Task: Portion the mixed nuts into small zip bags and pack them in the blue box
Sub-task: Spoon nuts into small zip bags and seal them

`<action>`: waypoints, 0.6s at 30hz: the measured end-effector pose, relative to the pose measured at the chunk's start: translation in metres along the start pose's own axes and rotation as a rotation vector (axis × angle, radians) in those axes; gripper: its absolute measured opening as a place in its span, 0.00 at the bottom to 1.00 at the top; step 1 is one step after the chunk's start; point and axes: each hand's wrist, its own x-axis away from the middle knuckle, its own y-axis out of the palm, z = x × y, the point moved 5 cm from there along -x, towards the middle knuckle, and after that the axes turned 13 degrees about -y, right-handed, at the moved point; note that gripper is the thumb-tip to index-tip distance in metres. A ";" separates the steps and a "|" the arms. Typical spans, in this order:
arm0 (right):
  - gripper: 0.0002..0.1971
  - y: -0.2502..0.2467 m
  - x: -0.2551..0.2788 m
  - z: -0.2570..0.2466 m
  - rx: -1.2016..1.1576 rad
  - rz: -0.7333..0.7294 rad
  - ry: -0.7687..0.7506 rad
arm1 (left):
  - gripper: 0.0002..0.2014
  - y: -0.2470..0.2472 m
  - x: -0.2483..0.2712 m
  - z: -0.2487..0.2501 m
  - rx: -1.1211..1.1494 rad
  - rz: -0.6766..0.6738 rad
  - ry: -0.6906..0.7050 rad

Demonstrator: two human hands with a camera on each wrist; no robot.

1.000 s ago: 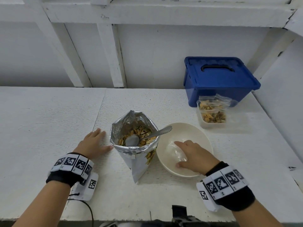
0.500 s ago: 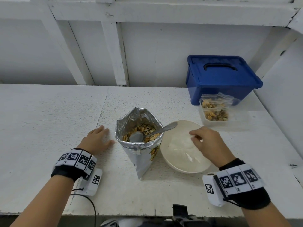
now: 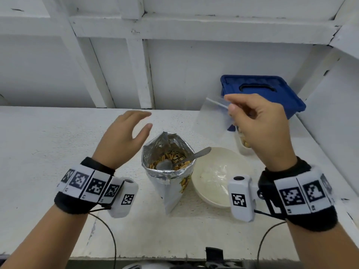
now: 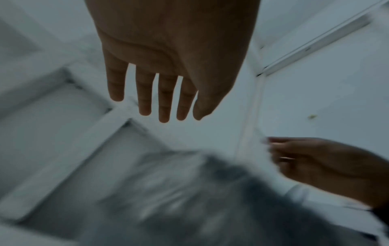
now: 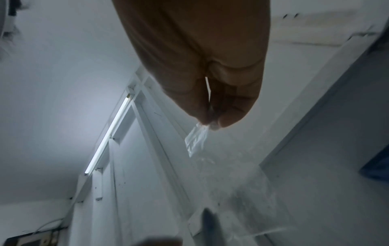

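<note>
Holding an empty zip bag (image 3: 211,117) up at right of frame, ready for opening.

The bag is being pinched at its top corner by the right hand (image 3: 260,129), hanging above the nut pouch (image 3: 169,167); the left hand (image 3: 124,136), spread and empty, is being held left of it.

The head camera looks forward and down over the tabletop (image 3: 48,152) from close above. Each wrist camera looks along its palm toward the fingers (image 4: 164,99). Head and left wrist views share the right hand (image 4: 328,166).
</note>
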 end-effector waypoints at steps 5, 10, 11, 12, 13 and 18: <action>0.06 0.034 -0.003 -0.021 -0.134 -0.009 0.034 | 0.32 -0.014 0.006 0.052 0.055 0.077 0.174; 0.04 0.065 0.010 -0.029 -0.317 -0.074 0.136 | 0.41 -0.006 0.011 0.064 -0.030 0.108 0.224; 0.04 0.068 0.012 -0.030 -0.342 -0.079 0.155 | 0.41 -0.005 0.013 0.063 -0.035 0.124 0.222; 0.05 0.071 0.014 -0.031 -0.364 -0.082 0.172 | 0.41 -0.005 0.014 0.061 -0.035 0.137 0.212; 0.06 0.073 0.015 -0.031 -0.375 -0.084 0.181 | 0.41 -0.005 0.015 0.059 -0.028 0.148 0.201; 0.08 0.075 0.017 -0.033 -0.355 -0.108 0.172 | 0.36 -0.006 0.018 0.057 -0.070 0.185 0.212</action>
